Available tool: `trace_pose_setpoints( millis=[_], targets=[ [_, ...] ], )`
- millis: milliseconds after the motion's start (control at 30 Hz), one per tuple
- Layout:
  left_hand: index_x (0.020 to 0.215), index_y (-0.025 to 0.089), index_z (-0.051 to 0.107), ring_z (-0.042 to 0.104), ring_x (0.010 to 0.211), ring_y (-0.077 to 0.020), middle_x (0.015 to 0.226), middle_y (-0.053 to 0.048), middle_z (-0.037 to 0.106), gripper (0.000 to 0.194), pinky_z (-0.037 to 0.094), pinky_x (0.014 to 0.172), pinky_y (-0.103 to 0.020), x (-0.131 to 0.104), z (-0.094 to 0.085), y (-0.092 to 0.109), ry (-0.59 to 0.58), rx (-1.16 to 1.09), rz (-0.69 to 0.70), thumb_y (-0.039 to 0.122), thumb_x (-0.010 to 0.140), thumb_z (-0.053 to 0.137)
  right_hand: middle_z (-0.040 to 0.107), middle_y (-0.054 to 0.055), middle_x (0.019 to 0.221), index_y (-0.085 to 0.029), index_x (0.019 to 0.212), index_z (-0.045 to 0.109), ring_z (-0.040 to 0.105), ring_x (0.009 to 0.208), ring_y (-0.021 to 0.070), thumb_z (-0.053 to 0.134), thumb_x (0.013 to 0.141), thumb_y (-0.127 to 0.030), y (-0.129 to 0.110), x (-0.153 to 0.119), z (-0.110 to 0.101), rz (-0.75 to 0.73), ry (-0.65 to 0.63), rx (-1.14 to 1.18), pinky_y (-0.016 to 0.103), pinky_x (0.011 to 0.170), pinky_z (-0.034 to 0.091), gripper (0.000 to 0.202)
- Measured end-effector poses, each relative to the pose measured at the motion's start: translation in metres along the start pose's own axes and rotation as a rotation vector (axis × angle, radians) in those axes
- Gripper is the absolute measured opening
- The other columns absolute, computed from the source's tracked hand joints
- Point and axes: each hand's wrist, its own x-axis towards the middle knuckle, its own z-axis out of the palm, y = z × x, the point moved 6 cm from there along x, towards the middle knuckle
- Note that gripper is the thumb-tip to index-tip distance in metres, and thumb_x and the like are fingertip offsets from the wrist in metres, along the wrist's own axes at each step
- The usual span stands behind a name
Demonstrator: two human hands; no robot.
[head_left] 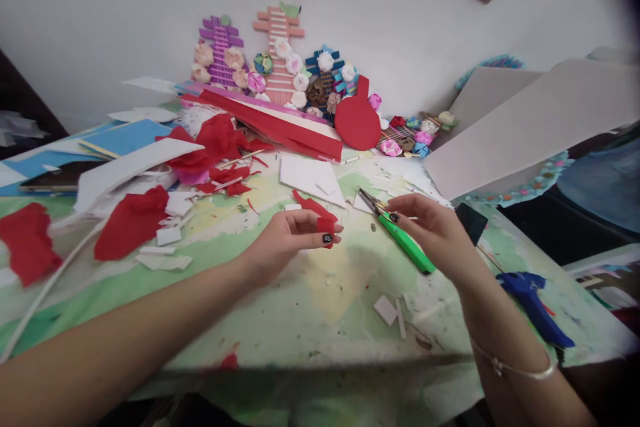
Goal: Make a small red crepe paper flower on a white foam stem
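Observation:
My left hand (290, 240) pinches a small strip of red crepe paper (326, 227) between thumb and fingers, above the table. My right hand (433, 223) is curled beside a green-handled utility knife (407, 243), its thumb and index finger close together at a thin metal tool with gold-coloured parts (379, 204). The tool lies across the knife's front end, and its kind is hard to make out. Just behind the left fingers is another piece of red paper (307, 201). A white foam board piece (313, 179) lies farther back.
Red crepe paper (133, 223) and white scraps (169, 235) litter the left side. A blue glue gun (537, 307) lies at the right edge. Along the wall stand stick decorations with paper flowers (280, 57) and a red round cutout (357, 121). Large grey boards (530, 113) lean at right.

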Motion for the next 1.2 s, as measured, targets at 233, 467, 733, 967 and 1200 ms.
trace_pose_setpoints(
  millis=[233,467,733,967,1200],
  targets=[
    [0.075,0.011,0.069,0.069,0.068,-0.0167,0.072,-0.005,0.073,0.017,0.054,0.07,-0.029,-0.001,0.002,0.008,-0.018,0.056,0.043,0.016,0.063,0.08,0.071,0.009,0.081,-0.014,0.092,0.067,0.064,0.073,0.0199,0.059,0.07,-0.011,0.068,0.06,-0.011,0.293,-0.16,-0.562,0.029,0.065,0.046,0.024],
    [0.083,0.012,0.067,0.07,0.062,-0.0182,0.07,-0.005,0.073,0.02,0.054,0.066,-0.031,0.002,-0.001,0.003,-0.031,0.042,-0.01,0.023,0.069,0.077,0.072,0.005,0.082,-0.017,0.097,0.067,0.064,0.067,0.0152,0.058,0.078,-0.027,0.085,0.06,0.001,0.287,-0.237,-0.502,0.023,0.058,0.044,0.023],
    [0.079,0.013,0.061,0.067,0.06,-0.015,0.07,-0.004,0.071,0.013,0.052,0.066,-0.028,0.006,-0.007,-0.002,-0.001,0.037,-0.02,0.021,0.074,0.07,0.07,0.003,0.079,-0.019,0.1,0.063,0.062,0.06,0.0131,0.06,0.08,-0.038,0.095,0.064,0.006,0.309,-0.236,-0.488,0.023,0.056,0.041,0.028],
    [0.083,0.014,0.061,0.064,0.057,-0.012,0.067,-0.002,0.068,0.01,0.051,0.064,-0.027,0.007,-0.006,-0.003,0.01,0.116,-0.057,0.021,0.078,0.066,0.071,0.008,0.086,-0.018,0.099,0.065,0.063,0.074,0.0208,0.056,0.08,-0.044,0.096,0.066,0.007,0.34,-0.186,-0.556,0.028,0.061,0.04,0.033],
    [0.084,0.014,0.065,0.066,0.065,-0.013,0.076,-0.004,0.072,0.011,0.052,0.069,-0.027,0.007,-0.007,-0.002,0.013,0.189,-0.036,0.022,0.077,0.068,0.071,0.01,0.092,-0.014,0.118,0.057,0.064,0.072,0.02,0.06,0.077,-0.047,0.101,0.067,0.006,0.335,-0.134,-0.545,0.027,0.059,0.042,0.052]
  ],
)
